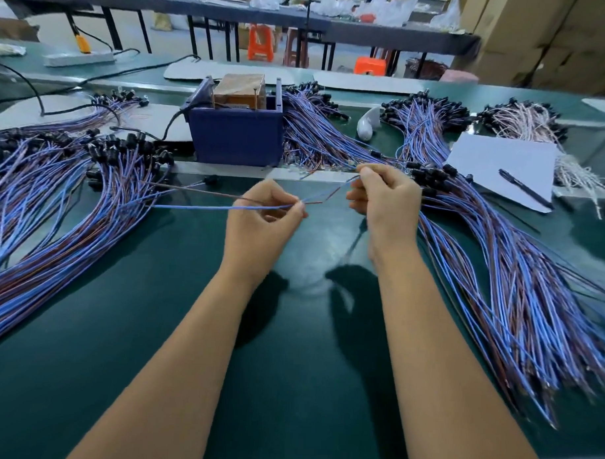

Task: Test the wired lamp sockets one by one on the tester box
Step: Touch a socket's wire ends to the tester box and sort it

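Two bare hands hold thin wires above a smooth dark-green table point(290, 332).

Two large fans of glossy blue-and-brown wired sockets with black plastic caps flank the hands: the left heap point(55, 200) and the right heap point(498, 270). One boxy navy-blue tester point(236, 134) stands behind. The left hand point(260, 221) pinches one blue wire point(192, 206); the right hand point(386, 198) pinches another wire's end.

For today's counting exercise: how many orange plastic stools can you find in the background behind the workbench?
2. One orange stool stands under the far table, left of centre; another orange stool sits lower and further right, just beyond the bench's edge. Table legs and clutter may hide more.
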Motion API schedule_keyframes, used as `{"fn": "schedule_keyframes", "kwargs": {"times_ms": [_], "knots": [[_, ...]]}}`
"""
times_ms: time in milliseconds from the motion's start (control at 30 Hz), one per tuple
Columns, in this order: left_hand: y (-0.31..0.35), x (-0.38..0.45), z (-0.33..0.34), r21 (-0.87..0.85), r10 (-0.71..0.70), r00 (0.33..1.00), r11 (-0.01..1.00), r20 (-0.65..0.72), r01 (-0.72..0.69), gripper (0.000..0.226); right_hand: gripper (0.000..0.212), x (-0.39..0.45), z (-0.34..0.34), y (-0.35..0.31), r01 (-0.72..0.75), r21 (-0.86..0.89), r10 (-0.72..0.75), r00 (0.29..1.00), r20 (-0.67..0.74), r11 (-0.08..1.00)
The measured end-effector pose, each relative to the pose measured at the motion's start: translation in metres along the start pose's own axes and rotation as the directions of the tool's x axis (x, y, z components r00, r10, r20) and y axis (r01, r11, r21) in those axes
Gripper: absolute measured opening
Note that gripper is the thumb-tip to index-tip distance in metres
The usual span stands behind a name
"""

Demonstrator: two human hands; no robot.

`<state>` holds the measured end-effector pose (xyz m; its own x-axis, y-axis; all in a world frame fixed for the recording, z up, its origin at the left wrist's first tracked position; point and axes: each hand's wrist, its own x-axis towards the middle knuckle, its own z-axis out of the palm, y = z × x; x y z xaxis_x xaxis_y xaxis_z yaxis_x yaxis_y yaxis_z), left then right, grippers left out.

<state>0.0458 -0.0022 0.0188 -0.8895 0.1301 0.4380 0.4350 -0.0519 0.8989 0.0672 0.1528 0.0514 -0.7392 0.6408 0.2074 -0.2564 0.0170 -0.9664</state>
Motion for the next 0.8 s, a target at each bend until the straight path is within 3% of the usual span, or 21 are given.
{"fn": "schedule_keyframes", "kwargs": {"times_ms": [100,200,267,333,433,567,600,667,800], "knots": [[0.000,-0.015,0.023,0.250,0.136,0.973,0.951,0.185,-0.181,0.008,0.020,0.010,-0.027,0.002,-0.030,-0.179,0.031,0.999,0.004,0.983],[0.004,-0.029,0.048,0.425,0.228,0.875,0.804,0.426,-0.416,0.005,0.021,0.013,-0.048,-0.001,-0.076,-0.248,0.092,0.994,0.053,0.966],[0.006,-0.037,0.064,0.410,0.235,0.784,0.746,0.575,-0.524,0.004,0.022,0.018,-0.060,-0.003,-0.094,-0.345,0.117,0.992,0.047,0.934],[0.010,-0.042,0.079,0.363,0.162,0.692,0.755,0.704,-0.546,0.009,0.019,0.024,-0.072,-0.007,-0.107,-0.461,0.117,0.993,-0.006,0.881],[0.014,-0.044,0.093,0.318,0.080,0.626,0.807,0.775,-0.497,0.026,0.018,0.029,-0.090,-0.012,-0.110,-0.733,0.081,0.994,-0.076,0.671],[0.018,-0.044,0.095,0.285,0.034,0.661,0.885,0.750,-0.369,0.041,0.016,0.023,-0.088,-0.016,-0.152,-0.938,0.057,0.988,-0.141,0.313],[0.018,-0.043,0.093,0.287,0.014,0.684,0.902,0.729,-0.324,0.041,0.026,0.022,-0.083,-0.015,-0.142,-0.960,0.022,0.990,-0.141,0.239],[0.018,-0.039,0.087,0.307,-0.041,0.759,0.927,0.650,-0.214,0.037,0.036,0.016,-0.066,-0.013,-0.084,-0.975,-0.049,0.994,-0.096,0.204],[0.007,-0.019,0.057,0.428,-0.181,0.921,0.904,0.345,0.017,0.034,0.032,-0.001,-0.014,0.000,0.099,-0.950,-0.020,0.995,0.097,0.298]]}}
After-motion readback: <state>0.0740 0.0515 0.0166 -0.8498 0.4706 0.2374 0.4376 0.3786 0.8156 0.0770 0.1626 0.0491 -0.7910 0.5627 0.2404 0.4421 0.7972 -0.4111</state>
